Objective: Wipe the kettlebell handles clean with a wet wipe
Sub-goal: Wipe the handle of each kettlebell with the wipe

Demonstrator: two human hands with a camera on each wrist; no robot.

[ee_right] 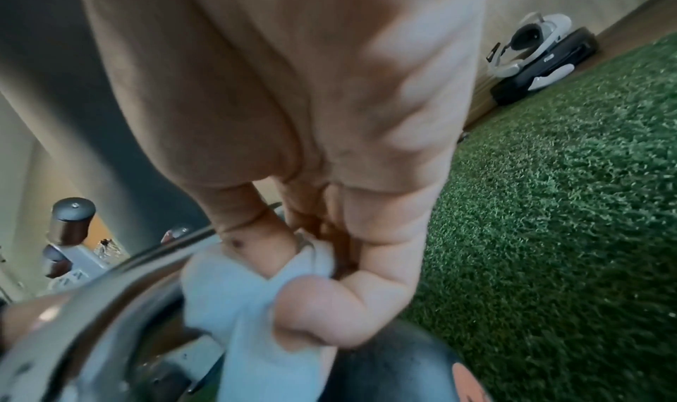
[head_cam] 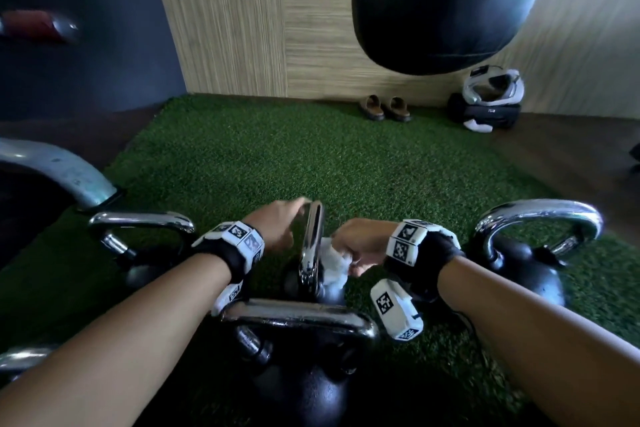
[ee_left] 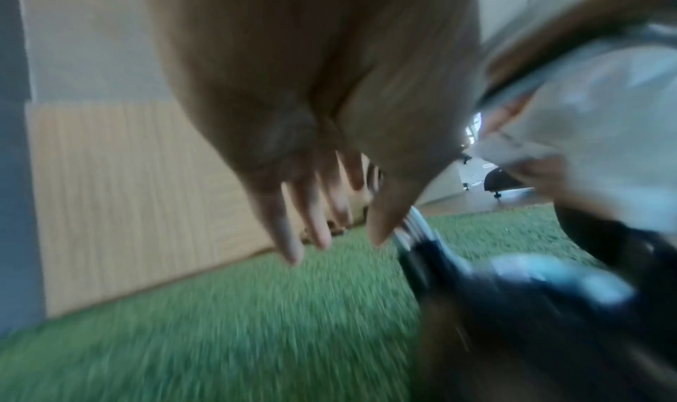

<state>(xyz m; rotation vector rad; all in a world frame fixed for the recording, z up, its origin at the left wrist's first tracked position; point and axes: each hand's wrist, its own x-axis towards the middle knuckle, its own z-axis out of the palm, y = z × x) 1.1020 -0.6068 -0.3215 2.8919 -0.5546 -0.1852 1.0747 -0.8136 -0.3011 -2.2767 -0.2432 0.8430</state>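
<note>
4 kettlebells, 1 wet wipe

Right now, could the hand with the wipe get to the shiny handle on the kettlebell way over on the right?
Probably yes: the right hand holds the wet wipe, and only open turf separates it from that handle.

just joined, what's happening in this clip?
A person is cleaning kettlebells on green turf. The right hand grips a white wet wipe against the chrome handle of the middle kettlebell. The left hand rests at the top of that handle with fingers fairly straight, apparently steadying it. Other kettlebells stand close by: one on the right, one on the left and one nearest the camera.
</note>
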